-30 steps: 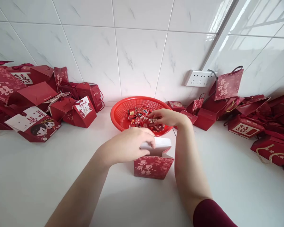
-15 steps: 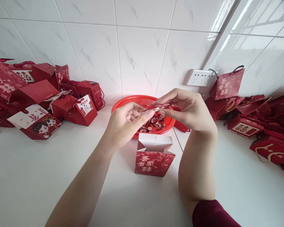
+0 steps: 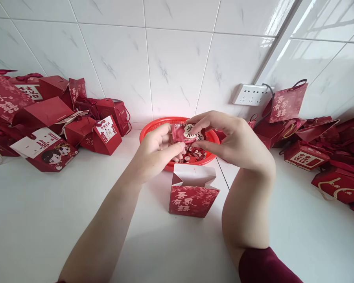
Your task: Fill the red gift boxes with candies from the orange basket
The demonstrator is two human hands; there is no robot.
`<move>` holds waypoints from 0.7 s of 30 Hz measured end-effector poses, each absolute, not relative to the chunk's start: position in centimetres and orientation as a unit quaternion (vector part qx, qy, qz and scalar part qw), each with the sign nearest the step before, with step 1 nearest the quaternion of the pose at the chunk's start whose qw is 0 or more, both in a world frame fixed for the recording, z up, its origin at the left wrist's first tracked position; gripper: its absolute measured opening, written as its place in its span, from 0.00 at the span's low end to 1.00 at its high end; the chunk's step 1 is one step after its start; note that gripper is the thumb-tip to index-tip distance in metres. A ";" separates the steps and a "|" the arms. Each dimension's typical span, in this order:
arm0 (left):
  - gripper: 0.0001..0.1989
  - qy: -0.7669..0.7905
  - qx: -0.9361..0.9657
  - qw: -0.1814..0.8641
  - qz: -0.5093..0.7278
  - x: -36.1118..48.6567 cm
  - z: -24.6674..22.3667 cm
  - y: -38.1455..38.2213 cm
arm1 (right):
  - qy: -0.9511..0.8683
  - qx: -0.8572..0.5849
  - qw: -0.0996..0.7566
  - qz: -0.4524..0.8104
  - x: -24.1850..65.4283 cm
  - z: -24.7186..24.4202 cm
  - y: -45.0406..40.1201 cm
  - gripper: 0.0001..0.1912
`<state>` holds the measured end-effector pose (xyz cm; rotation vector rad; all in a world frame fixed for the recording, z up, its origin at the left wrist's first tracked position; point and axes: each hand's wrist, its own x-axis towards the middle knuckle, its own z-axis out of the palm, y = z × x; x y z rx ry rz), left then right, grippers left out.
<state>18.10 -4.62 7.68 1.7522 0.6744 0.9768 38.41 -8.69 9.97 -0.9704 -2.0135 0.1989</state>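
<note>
A red wrapped candy (image 3: 181, 133) with white lettering is held up between my two hands, its printed face toward me. My left hand (image 3: 157, 151) pinches its left end between thumb and fingers. On its right side, the thumb and fingers of my right hand (image 3: 224, 135) close round it. Below and behind them sits a red plastic basket (image 3: 147, 126) with several wrapped candies (image 3: 191, 157) in it. In front of the basket a red paper gift box (image 3: 191, 202) stands upright on the white table, its top open and its white inside showing.
Piled red gift boxes (image 3: 53, 114) fill the left side against the tiled wall (image 3: 177, 70). More red boxes (image 3: 312, 157) crowd the right side. A white power strip (image 3: 250, 95) with a dark cord is on the wall at the right.
The candy has turned from edge-on to show its printed face. Both hands still hold it over the basket; my right hand has shifted slightly. The gift box stays where it was.
</note>
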 end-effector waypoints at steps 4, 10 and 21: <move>0.07 0.305 0.749 0.434 0.397 18.1 7.5 -4.5 | -0.804 -0.403 0.430 0.081 38.3 9.8 -8.5 0.11; 0.09 0.322 0.877 0.321 0.158 17.5 7.2 -4.3 | -0.755 -0.411 0.510 0.000 39.2 9.2 -7.1 0.11; 0.05 0.302 0.898 0.301 -0.105 17.0 9.3 -7.3 | -0.752 -0.553 0.358 -0.005 40.8 7.9 -5.2 0.08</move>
